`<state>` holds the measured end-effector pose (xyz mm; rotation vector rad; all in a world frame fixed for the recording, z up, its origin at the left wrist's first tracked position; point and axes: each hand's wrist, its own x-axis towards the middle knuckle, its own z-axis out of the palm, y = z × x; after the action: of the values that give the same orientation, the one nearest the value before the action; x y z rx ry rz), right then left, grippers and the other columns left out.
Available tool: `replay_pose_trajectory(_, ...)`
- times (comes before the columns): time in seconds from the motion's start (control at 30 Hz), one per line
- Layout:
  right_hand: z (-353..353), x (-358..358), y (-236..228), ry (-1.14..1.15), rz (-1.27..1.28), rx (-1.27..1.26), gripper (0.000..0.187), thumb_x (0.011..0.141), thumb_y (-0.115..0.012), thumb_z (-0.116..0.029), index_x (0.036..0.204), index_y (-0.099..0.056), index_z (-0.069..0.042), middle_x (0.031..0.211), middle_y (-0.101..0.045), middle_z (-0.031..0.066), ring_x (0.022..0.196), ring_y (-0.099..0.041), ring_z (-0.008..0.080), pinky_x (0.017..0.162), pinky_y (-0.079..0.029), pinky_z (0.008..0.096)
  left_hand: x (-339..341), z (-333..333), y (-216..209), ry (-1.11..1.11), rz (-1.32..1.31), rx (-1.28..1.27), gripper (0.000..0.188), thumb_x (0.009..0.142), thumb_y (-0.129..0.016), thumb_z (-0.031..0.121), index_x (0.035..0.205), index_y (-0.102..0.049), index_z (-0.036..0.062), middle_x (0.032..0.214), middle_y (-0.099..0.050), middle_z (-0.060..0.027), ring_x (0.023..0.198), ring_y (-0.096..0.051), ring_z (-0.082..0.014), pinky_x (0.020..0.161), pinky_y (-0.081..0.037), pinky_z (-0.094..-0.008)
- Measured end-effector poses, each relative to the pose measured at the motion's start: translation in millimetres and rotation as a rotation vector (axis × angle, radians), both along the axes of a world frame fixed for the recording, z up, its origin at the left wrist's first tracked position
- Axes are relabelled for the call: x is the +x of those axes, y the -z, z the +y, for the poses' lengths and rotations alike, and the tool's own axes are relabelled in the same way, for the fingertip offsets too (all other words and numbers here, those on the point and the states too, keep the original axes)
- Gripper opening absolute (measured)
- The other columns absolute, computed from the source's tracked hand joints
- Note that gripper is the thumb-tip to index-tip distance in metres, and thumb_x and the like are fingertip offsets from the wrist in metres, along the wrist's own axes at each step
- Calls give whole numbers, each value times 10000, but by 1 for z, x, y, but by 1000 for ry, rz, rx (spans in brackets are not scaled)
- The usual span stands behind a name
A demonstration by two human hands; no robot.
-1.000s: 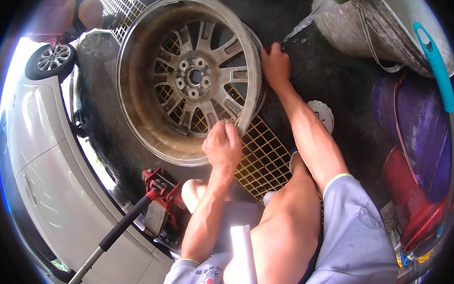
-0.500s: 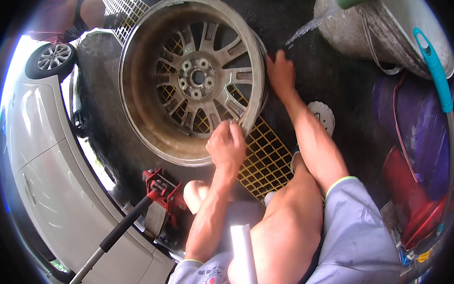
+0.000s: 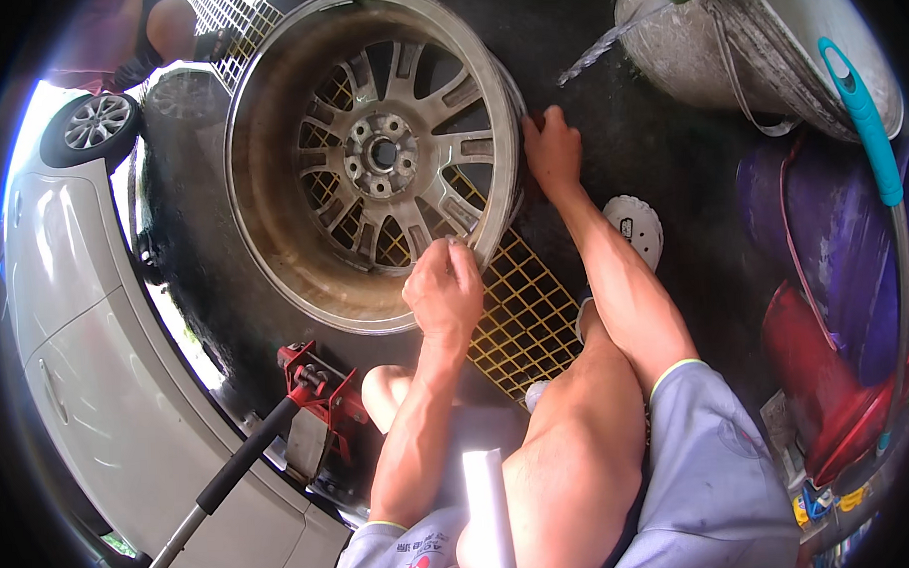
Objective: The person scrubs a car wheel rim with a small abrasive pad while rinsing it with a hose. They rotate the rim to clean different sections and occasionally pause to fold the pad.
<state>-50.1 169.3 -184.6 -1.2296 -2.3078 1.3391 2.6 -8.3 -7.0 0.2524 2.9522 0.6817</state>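
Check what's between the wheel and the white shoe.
Head view: the person's right forearm crosses between the wheel and white shoe; dark floor shows between wheel and forearm.

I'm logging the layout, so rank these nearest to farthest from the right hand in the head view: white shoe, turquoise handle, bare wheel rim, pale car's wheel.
1. Bare wheel rim, just left of the right hand.
2. White shoe, lower right of it.
3. Turquoise handle, far right.
4. Pale car's wheel, far left.
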Motion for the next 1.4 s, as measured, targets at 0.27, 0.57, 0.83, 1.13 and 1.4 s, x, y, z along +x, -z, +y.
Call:
replay_pose_trajectory(0.27,-3,2,7,-16,-9,-6,319,933,-685,-306,957,-557,-15,845,-687,307,841,-669,512,700,-530,590,0,3,1,-14,-9,-17,227,929,-581,174,763,-616,23,725,-646,-203,670,-638,-417,618,-497,-481)
replay_pose_trajectory(0.57,14,-17,4,53,-2,-19,320,946,-661,-320,977,-545,-23,850,-691,306,842,-670,517,723,-533,591,0,3,4,8,-5,-26,272,977,-564,230,908,-755,49,611,-624,-125,547,-614,-219,574,-476,-351)
replay_pose_trajectory(0.83,18,-24,-8,39,-28,27,313,943,-666,-315,977,-571,-19,863,-694,312,851,-674,512,732,-547,580,2,5,1,12,-21,15,238,951,-577,193,784,-625,29,723,-645,-190,659,-636,-405,606,-489,-466)
replay_pose_trajectory(1.13,-36,37,4,-44,-37,-9,290,990,-602,-314,998,-492,-46,812,-699,276,770,-676,507,663,-538,599,3,0,-1,-31,8,1,243,938,-575,186,756,-624,33,730,-653,-190,663,-641,-410,623,-503,-480)
replay_pose_trajectory(1.4,-22,22,6,74,-35,-38,324,953,-667,-323,971,-518,-36,809,-687,293,808,-666,517,670,-518,595,2,5,0,-24,3,1,228,942,-582,181,781,-652,35,702,-640,-186,644,-631,-398,607,-493,-455)
